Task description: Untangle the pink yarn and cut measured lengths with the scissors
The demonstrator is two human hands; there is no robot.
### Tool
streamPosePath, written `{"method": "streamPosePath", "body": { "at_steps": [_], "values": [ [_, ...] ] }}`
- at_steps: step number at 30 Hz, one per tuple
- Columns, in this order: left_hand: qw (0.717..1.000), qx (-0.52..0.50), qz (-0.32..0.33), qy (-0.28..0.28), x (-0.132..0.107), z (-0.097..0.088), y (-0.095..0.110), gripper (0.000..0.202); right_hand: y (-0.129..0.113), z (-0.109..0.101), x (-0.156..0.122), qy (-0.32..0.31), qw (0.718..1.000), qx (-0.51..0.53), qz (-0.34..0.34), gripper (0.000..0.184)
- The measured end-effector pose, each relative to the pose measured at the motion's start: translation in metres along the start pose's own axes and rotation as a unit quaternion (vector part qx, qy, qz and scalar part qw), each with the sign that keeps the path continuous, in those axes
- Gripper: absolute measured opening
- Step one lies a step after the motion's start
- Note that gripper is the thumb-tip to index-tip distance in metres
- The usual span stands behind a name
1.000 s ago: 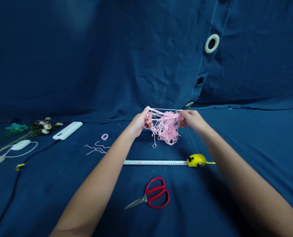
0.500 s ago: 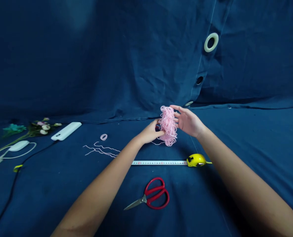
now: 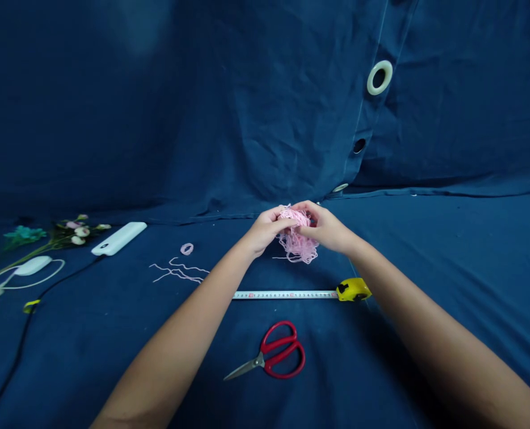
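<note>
A loopy bundle of pink yarn point(image 3: 298, 241) is held up between my two hands above the blue cloth. My left hand point(image 3: 266, 229) grips its left side, thumb across the front. From the right, my right hand point(image 3: 325, 226) closes on the upper part with thumb and fingers. Loose loops hang below the fingers. Nearer to me lies a tape measure point(image 3: 353, 289) with a yellow case, its blade point(image 3: 287, 295) drawn out leftward; my left forearm hides the blade's far end. Red-handled scissors point(image 3: 269, 351) lie in front, blades pointing left.
Cut pink yarn strands point(image 3: 177, 272) and a small pink yarn ring point(image 3: 186, 248) lie left of my hands. Farther left are a white power bank point(image 3: 119, 238), a black cable point(image 3: 23, 333), a white corded device point(image 3: 33, 265) and artificial flowers point(image 3: 80, 231). A blue curtain point(image 3: 202, 119) hangs behind.
My right hand, spread beside the yarn before, has closed onto its top. The bundle is now lower, squeezed together and slightly left. My left hand has shifted up its side.
</note>
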State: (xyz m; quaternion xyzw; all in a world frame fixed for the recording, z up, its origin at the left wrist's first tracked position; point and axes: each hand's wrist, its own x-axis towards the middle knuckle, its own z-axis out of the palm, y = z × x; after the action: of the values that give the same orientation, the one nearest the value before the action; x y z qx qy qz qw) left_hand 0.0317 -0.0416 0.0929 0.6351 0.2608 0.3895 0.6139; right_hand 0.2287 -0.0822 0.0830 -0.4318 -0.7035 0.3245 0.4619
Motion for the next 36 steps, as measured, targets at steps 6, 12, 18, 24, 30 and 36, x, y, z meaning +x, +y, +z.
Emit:
{"method": "streamPosePath", "body": {
  "at_steps": [6, 12, 18, 24, 30, 36],
  "values": [
    [0.988, 0.018, 0.092, 0.125, 0.005, -0.008, 0.007, 0.028, 0.01, -0.012, 0.003, 0.129, 0.984, -0.088, 0.081, 0.025],
    [0.98, 0.114, 0.118, 0.111, 0.008, -0.01, 0.0, 0.022, -0.005, -0.003, 0.004, 0.113, 0.964, 0.205, 0.125, 0.033],
    [0.987, 0.084, 0.138, 0.016, 0.006, -0.001, -0.007, 0.044, -0.008, 0.002, 0.004, 0.094, 0.951, 0.274, 0.107, 0.034],
    [0.99, 0.084, 0.098, 0.056, 0.007, -0.005, -0.007, 0.033, -0.014, 0.007, 0.003, 0.09, 0.942, 0.302, 0.111, 0.029],
    [0.976, 0.002, 0.109, 0.191, 0.013, -0.019, -0.002, 0.026, -0.027, -0.005, 0.006, 0.175, 0.934, 0.303, 0.074, 0.053],
    [0.959, 0.008, 0.096, 0.268, 0.015, -0.034, 0.004, 0.018, -0.01, -0.029, 0.009, 0.268, 0.943, 0.187, 0.062, 0.05]
  ]
}}
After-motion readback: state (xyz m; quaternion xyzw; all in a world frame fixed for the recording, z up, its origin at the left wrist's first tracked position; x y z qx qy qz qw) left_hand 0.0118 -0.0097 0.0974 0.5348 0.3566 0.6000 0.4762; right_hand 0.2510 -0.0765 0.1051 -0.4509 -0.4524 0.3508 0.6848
